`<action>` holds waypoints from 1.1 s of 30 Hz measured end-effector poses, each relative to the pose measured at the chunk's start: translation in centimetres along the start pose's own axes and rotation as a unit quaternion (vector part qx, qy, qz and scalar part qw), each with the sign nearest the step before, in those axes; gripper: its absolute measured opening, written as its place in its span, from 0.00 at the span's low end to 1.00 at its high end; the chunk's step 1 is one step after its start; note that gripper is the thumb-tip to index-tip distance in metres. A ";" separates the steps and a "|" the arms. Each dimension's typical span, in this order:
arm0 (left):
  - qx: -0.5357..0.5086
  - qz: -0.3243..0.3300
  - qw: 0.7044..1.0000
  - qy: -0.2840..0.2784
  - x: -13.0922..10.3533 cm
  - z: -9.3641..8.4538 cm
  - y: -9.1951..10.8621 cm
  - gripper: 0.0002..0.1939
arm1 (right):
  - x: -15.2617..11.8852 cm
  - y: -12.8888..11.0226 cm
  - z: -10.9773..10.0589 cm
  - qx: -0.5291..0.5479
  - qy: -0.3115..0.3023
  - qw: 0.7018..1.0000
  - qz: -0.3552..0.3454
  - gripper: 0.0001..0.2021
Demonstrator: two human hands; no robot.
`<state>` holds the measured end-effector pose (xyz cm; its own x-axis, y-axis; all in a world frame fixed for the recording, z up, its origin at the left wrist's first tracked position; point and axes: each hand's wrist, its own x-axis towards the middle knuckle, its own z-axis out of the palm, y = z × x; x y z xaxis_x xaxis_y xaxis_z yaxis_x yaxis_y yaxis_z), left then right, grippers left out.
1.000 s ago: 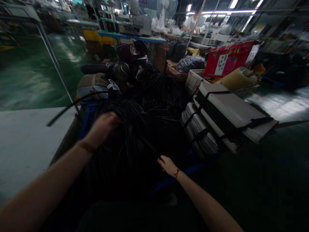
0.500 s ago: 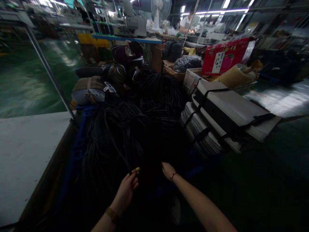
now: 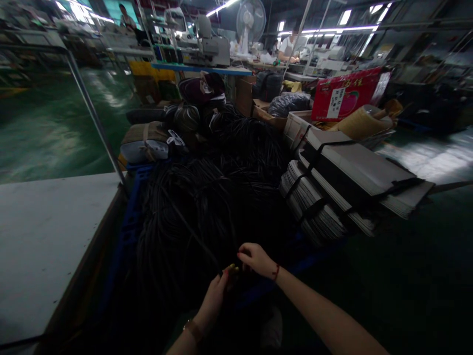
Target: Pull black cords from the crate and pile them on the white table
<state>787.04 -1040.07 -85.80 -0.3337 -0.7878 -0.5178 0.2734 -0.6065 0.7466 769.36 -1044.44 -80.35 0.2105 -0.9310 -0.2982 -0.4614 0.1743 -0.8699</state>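
Observation:
My left hand [image 3: 216, 293] is closed around a long black cord [image 3: 192, 231] that runs back up to the heap. Yellow shows at its fingertips, perhaps finger covers. Close beside it on the right, my right hand [image 3: 258, 259] has its fingers pinched together; whatever lies between them is lost in the dark. Both hands are over the near side of a big pile of black cords [image 3: 158, 217], bundled in loops, on a blue pallet [image 3: 127, 231]. Deep shadow hides the area just under the hands.
Strapped stacks of pale boards [image 3: 362, 162] lie to the right of the pile. Fabric rolls [image 3: 144, 143] and a red box [image 3: 347, 96] stand behind. A metal rail [image 3: 92, 113] and a white tabletop [image 3: 55, 246] are at left. Two people work in the background.
My left hand has moved right with the cord, and the hands are now closer together. My right hand has turned inward towards the left one. The camera view has shifted slightly.

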 end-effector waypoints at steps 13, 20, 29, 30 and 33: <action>-0.012 -0.060 0.994 -0.086 -7.9 0.7 0.8 0.22 | 9.9 -9.8 0.6 0.279 0.169 0.945 -0.005 0.04; -0.115 -0.073 0.989 -0.061 -9.2 -0.9 2.1 0.14 | 7.2 -4.7 -4.7 -0.085 0.071 0.993 0.034 0.15; -0.310 0.009 0.946 0.096 -7.2 -6.5 10.3 0.05 | -2.8 6.9 -3.5 -0.338 0.014 0.916 0.214 0.11; -0.320 0.003 0.945 0.075 -6.8 -6.7 10.1 0.04 | -2.7 6.8 -3.4 -0.337 0.006 0.915 0.219 0.11; -0.278 -0.023 0.958 0.061 -5.7 -6.3 8.4 0.06 | -2.3 4.9 -3.2 -0.301 -0.025 0.926 0.224 0.16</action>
<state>796.93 -1041.34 -79.27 -0.2593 -0.7447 -0.6150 0.7104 -0.5784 0.4009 763.83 -1042.46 -82.69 -0.0863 -0.7894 -0.6078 -0.9065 0.3153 -0.2809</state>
